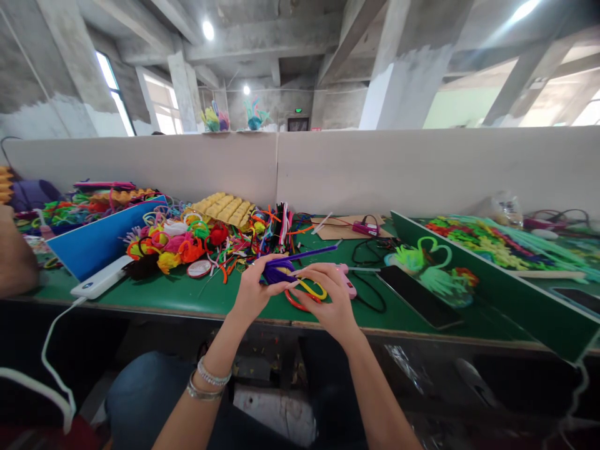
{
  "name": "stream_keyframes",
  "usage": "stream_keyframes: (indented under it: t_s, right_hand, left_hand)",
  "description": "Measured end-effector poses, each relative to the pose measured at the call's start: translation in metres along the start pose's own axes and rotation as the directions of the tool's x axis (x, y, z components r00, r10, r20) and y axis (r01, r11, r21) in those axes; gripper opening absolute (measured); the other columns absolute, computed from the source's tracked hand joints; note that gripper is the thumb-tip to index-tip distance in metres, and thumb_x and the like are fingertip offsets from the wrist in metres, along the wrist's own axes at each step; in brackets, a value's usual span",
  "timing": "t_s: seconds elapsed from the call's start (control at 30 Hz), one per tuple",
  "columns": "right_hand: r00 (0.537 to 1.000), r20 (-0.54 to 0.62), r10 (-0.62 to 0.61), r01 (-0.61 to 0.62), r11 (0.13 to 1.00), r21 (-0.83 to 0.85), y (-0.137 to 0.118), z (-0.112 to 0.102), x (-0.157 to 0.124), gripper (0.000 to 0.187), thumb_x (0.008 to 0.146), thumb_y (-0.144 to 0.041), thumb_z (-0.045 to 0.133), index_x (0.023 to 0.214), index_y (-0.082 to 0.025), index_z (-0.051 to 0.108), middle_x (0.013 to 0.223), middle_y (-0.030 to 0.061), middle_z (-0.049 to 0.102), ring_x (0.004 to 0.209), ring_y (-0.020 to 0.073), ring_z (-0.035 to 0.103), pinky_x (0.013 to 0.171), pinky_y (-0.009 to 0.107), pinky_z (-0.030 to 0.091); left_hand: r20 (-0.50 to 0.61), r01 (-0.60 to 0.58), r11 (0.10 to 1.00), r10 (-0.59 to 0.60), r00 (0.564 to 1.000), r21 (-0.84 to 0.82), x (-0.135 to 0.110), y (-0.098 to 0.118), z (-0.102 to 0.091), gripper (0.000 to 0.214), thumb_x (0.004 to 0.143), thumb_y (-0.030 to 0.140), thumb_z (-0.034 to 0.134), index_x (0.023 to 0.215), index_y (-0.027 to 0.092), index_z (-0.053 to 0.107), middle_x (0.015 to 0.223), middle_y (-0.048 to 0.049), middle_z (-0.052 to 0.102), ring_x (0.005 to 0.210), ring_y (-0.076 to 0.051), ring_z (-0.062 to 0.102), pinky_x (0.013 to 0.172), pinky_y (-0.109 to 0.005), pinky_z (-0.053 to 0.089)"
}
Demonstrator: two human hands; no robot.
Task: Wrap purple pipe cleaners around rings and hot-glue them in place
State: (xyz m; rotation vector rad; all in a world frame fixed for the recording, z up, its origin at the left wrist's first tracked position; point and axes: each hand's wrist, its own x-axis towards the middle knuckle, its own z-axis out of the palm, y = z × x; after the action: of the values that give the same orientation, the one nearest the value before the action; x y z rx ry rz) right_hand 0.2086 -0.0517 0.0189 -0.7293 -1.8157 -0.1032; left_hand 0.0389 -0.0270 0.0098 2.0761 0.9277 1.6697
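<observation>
We see that the bundle (276, 272) has a fuzzy, matt surface, like soft pile. The worktop (169, 299) looks smooth, with a slight gloss. For us, the phone (417, 297) appears dark and glossy, and the power bank (100, 278) seems of smooth plastic. We notice shiny metal on the bracelet (204, 393), matt brown cardboard (340, 230), and rough, bare concrete on the beam (272, 44).
</observation>
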Motion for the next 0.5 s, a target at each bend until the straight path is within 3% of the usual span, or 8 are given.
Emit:
stream_keyframes:
  t_s: [0.33, 0.5]
  right_hand:
    - [1.000, -0.010, -0.029, 0.029, 0.999, 0.031, 0.0011, 0.0026, -0.0018, 0.024, 0.076, -0.021, 0.064, 0.099, -0.025, 0.059, 0.094, 0.0035, 0.061, 0.088, 0.0177, 0.057, 0.081, 0.035, 0.045]
    - [0.999, 0.036, 0.011, -0.013, 0.998, 0.060, 0.0003, 0.0008, -0.0007, 0.021, 0.076, -0.021, 0.064, 0.096, -0.024, 0.061, 0.093, 0.0038, 0.062, 0.088, 0.0178, 0.058, 0.081, 0.035, 0.046]
  left_hand:
    - [-0.001, 0.007, 1.000, -0.007, 1.000, 0.019, -0.0004, 0.0014, -0.0011, 0.046, 0.067, 0.043, 0.067, 0.104, 0.018, 0.058, 0.102, -0.0075, 0.067, 0.092, -0.020, 0.064, 0.082, -0.031, 0.050]
    - [0.006, 0.024, 1.000, -0.024, 1.000, 0.019, -0.0001, 0.0038, -0.0006, 0.044, 0.067, 0.041, 0.069, 0.103, 0.019, 0.058, 0.102, -0.0071, 0.067, 0.093, -0.020, 0.064, 0.083, -0.032, 0.049]
